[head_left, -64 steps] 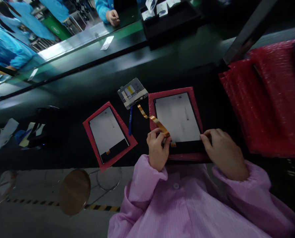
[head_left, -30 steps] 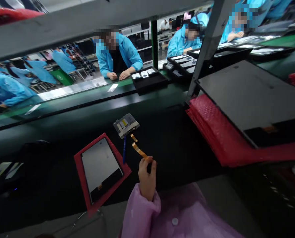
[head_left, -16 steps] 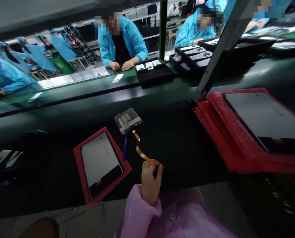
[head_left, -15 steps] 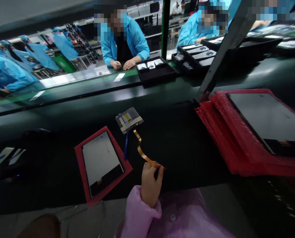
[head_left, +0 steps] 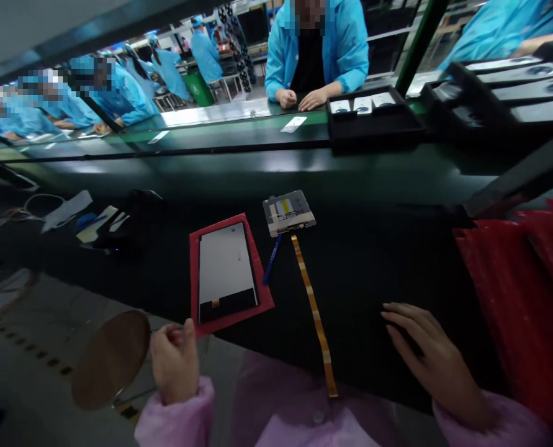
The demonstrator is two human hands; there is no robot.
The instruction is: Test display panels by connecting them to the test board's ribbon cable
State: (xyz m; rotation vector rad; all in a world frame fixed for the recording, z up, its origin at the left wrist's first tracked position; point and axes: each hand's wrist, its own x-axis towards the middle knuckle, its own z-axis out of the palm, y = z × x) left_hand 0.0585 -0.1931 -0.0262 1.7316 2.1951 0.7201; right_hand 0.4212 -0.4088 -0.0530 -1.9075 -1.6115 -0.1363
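My left hand (head_left: 174, 361) hovers at the near table edge with its fingers curled shut and nothing in it, just below a display panel (head_left: 226, 268) lying on a red bubble-wrap sheet (head_left: 264, 292). My right hand (head_left: 432, 360) rests flat on the dark mat, fingers spread, holding nothing. An orange flat ribbon cable (head_left: 314, 311) lies straight on the mat between my hands and runs up to a small grey circuit board (head_left: 288, 213). A blue pen (head_left: 272, 259) lies beside the panel.
A stack of red bubble-wrap sheets (head_left: 513, 298) fills the right side. A dark conveyor (head_left: 239, 161) runs across behind. Black trays (head_left: 373, 118) with small parts stand beyond it, where people in blue coats work. A round brown stool (head_left: 111, 359) stands at the lower left.
My left hand let go of the orange ribbon cable, which now lies straight on the mat, and moved left. My right hand has come back into view. The view swung left.
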